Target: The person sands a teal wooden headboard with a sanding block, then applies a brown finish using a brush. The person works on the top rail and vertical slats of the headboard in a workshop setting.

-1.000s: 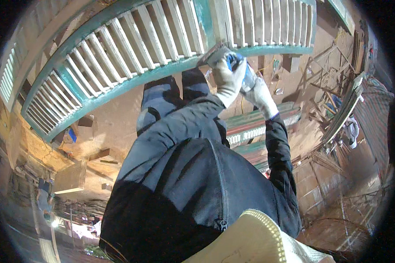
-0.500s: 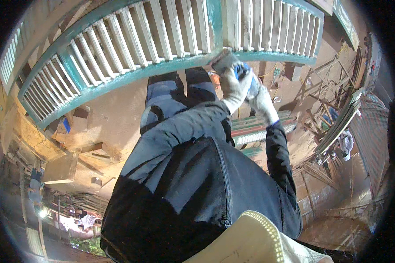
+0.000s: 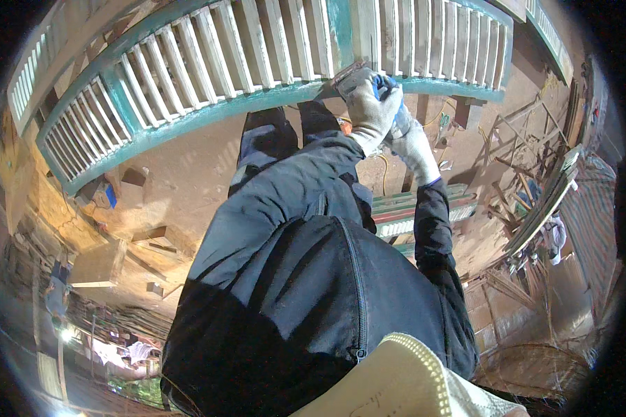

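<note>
Dusty floor (image 3: 181, 174) spread beneath everything. Left hand (image 3: 370, 104) and right hand (image 3: 412, 147), both gloved, were curled closed around a blue tool (image 3: 400, 125) at the shutter's (image 3: 209, 111) near edge. Slats (image 3: 259, 45) looked mostly bare, apparently done; green frame seemed left. Panels (image 3: 396, 214) and planks (image 3: 546, 205) lay beyond, apparently blocking nothing.

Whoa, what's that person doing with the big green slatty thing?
The person has a tool in both gloved hands: the left hand is nearer its flat end, the right hand farther back. That end is at the near edge of the green frame with pale slats. Similar pieces lie on the ground.
</note>
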Available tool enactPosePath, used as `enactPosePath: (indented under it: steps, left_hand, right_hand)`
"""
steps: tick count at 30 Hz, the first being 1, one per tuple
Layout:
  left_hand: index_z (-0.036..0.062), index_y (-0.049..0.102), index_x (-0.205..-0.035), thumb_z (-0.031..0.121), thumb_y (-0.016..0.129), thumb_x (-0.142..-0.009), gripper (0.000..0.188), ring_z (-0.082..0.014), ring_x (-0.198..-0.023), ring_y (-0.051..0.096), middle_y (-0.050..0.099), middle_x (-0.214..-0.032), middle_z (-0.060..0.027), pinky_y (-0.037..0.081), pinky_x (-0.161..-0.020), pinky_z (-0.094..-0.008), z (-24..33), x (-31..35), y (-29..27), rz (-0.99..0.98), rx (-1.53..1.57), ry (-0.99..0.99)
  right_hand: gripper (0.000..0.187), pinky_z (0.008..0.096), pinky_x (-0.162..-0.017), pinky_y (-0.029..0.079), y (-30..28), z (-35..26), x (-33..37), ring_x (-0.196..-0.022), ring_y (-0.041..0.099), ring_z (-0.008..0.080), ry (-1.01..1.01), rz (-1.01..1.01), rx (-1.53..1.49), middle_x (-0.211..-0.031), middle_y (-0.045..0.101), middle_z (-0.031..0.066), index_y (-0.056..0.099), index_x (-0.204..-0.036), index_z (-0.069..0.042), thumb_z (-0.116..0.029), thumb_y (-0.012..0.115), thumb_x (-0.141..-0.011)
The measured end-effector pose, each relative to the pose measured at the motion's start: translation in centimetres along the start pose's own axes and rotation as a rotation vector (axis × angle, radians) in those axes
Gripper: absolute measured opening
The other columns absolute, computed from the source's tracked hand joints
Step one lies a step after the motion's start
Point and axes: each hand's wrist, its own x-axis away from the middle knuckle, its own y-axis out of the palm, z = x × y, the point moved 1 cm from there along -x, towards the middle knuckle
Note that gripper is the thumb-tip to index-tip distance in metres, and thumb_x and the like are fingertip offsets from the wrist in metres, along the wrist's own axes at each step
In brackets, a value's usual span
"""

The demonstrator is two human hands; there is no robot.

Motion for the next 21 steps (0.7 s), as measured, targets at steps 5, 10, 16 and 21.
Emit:
enactPosePath:
  steps: [5,10,16,21]
  left_hand:
    - [0.0081,0.063,-0.078,0.015,0.075,-0.076,0.014,-0.0124,-0.066,0.061,0.065,-0.073,-0.0016,0.048,-0.063,-0.0289,-2.8,1.9,-0.2,-0.001,0.003,0.117]
    - [0.0082,0.063,-0.081,0.016,0.076,-0.075,0.016,-0.0175,-0.068,0.064,0.067,-0.076,-0.0052,0.05,-0.066,-0.0322,-2.6,5.4,-1.4,-0.094,-0.086,0.068]
    - [0.0102,0.064,-0.086,0.025,0.076,-0.075,0.022,-0.0238,-0.071,0.068,0.068,-0.076,-0.0073,0.051,-0.067,-0.0348,-0.7,2.0,-0.9,-0.277,-0.24,0.166]
    - [0.0098,0.068,-0.08,0.024,0.077,-0.072,0.018,-0.0187,-0.069,0.066,0.069,-0.076,-0.0068,0.051,-0.066,-0.0314,1.6,-6.9,-1.9,-0.341,-0.231,0.203]
  right_hand:
    - [0.048,0.0391,-0.08,0.052,0.4,-1.0,2.3,-0.097,0.068,0.0303,-0.105,0.078,0.042,-0.101,0.07,0.0194,0.062,-0.117,-0.001,-0.032,0.071,-0.082]
    - [0.043,0.0376,-0.073,0.053,2.5,3.5,5.6,-0.083,0.071,0.0272,0.126,0.04,0.117,-0.088,0.072,0.0181,0.067,-0.1,0.005,-0.029,0.076,-0.077]
    - [0.044,0.036,-0.074,0.051,4.1,-1.6,5.8,-0.084,0.068,0.0224,-0.012,0.298,-0.244,-0.091,0.071,0.013,0.063,-0.113,0.0,-0.014,0.075,-0.073]
    - [0.043,0.0396,-0.064,0.05,5.5,-4.8,-1.4,-0.071,0.066,0.0294,-0.009,0.35,-0.2,-0.079,0.067,0.0172,0.061,-0.106,0.002,-0.015,0.074,-0.068]
